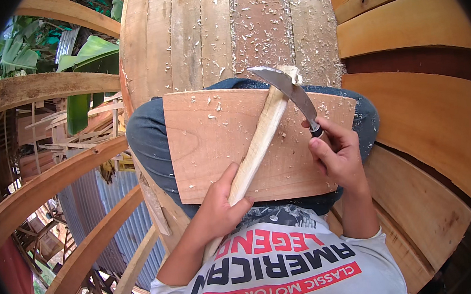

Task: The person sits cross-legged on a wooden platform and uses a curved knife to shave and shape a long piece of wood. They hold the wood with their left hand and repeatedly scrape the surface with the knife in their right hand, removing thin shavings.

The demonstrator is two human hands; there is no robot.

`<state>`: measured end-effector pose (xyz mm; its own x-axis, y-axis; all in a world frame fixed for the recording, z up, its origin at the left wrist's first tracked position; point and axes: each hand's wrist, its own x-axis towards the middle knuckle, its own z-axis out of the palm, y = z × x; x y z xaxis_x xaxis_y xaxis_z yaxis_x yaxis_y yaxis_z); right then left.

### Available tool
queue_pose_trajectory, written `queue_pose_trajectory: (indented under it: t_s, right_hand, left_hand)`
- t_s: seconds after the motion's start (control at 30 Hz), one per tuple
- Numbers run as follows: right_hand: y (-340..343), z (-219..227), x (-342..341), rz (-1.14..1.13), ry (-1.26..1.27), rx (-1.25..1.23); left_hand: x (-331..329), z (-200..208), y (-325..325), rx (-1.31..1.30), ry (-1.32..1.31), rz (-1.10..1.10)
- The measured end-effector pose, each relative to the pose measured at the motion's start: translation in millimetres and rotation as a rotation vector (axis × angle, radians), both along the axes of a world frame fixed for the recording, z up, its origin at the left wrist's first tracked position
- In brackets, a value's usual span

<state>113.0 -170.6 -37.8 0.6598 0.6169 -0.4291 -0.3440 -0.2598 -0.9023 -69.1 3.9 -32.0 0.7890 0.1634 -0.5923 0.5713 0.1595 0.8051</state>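
My left hand [223, 204] is closed round the lower part of a pale, squared wooden stick [259, 143], which slants up and to the right across my lap. In my right hand [338, 149] is the dark handle of a sickle [296, 92] with a curved metal blade. The blade crosses the stick near its far end, where a rough, curled bit of wood [292, 74] sticks up. Beneath both lies a wide wooden board [212, 143] resting across my crossed legs, with a few shavings on it.
Ahead, a plank floor [187, 32] is strewn with shavings. Curved wooden slats [51, 179] form an open railing at the left, with banana leaves [93, 56] and corrugated metal sheets [119, 209] beyond. Overlapping wooden boards [420, 123] stand close at the right.
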Motion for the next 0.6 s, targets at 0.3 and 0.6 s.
queue_pose_trajectory:
  t_s: [0.3, 0.6]
  right_hand:
    - [3.4, -22.7, -8.0, -0.119, -0.877, -0.168]
    - [-8.0, -13.6, -5.8, 0.005, -0.499, -0.046]
  left_hand:
    - [1.7, -0.4, 3.1, -0.01, -0.022, -0.039]
    - [-3.5, -0.1, 1.0, 0.01, -0.012, -0.038]
